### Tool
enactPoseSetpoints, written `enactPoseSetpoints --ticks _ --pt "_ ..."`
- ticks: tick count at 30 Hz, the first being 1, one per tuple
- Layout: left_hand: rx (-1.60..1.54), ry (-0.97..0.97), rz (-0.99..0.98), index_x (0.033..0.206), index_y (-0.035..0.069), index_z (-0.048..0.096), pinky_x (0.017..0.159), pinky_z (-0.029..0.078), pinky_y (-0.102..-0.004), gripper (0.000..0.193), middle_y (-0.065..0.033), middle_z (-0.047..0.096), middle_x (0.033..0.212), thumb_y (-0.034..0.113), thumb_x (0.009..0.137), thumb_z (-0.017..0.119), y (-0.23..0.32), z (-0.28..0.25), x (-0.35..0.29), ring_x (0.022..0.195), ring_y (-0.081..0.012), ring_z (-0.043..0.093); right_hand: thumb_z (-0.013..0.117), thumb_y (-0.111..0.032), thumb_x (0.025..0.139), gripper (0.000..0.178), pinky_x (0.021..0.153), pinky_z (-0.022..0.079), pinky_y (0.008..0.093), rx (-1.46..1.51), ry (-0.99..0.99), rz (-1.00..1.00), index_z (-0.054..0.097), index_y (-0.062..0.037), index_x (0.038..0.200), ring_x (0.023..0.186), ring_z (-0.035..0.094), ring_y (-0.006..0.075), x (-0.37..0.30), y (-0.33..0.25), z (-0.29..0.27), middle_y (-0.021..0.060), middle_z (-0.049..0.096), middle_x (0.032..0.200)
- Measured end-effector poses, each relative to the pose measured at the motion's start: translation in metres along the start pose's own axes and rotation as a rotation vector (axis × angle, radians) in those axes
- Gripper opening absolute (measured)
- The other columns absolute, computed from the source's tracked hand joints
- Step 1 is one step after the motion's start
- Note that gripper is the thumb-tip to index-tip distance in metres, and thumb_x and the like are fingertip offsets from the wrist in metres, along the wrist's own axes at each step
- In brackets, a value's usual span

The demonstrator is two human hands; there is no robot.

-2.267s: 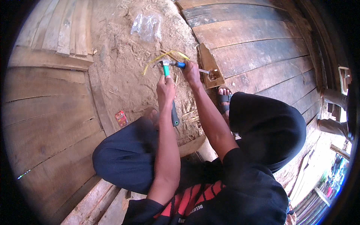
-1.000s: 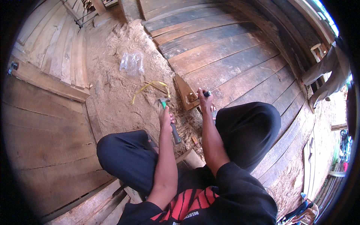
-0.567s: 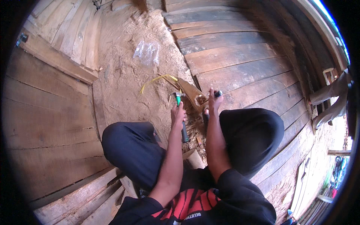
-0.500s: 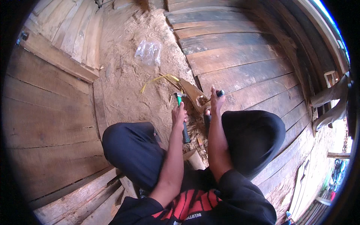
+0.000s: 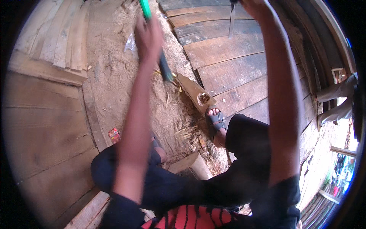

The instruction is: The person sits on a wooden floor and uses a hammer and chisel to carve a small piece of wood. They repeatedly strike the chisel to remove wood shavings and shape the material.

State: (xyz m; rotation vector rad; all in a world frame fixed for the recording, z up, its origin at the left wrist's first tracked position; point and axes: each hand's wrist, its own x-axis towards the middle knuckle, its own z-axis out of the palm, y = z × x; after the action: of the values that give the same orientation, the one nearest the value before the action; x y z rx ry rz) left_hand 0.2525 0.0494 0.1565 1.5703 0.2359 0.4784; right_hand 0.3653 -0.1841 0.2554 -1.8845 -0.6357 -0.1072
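Note:
My left hand is raised and wrapped round a hammer with a green and black handle. The hammer's head is cut off by the top edge. At the upper right my right hand, partly out of the picture, grips a chisel whose narrow blade points down. Between and below my hands lies a tapered piece of wood with a rough hollow cut into its wider near end. My sandalled foot is against that end. Both hands are apart from the wood.
Dark planks cover the right side. Wood chips litter the dirt floor, with a wood block between my legs. A clear plastic bag, a small red packet and another person's legs are around.
Both hands have risen away from the wood, the left up and leftward with the hammer, the right up and rightward with the chisel. The hollow and my foot now show clearly.

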Motion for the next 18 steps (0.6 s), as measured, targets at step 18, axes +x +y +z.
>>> enactPoseSetpoints --ticks 18 --pt "-0.086 -0.364 -0.554 0.11 0.004 0.054 0.044 0.03 -0.0164 0.025 0.004 0.042 0.068 0.028 0.101 0.05 -0.159 -0.139 -0.036 0.05 -0.0001 0.034 0.068 -0.001 0.073 0.028 0.076 0.044 0.0403 -0.258 -0.007 0.333 0.064 -0.0074 0.101 0.084 0.06 0.031 -0.22 0.146 0.291 0.0117 0.06 0.085"
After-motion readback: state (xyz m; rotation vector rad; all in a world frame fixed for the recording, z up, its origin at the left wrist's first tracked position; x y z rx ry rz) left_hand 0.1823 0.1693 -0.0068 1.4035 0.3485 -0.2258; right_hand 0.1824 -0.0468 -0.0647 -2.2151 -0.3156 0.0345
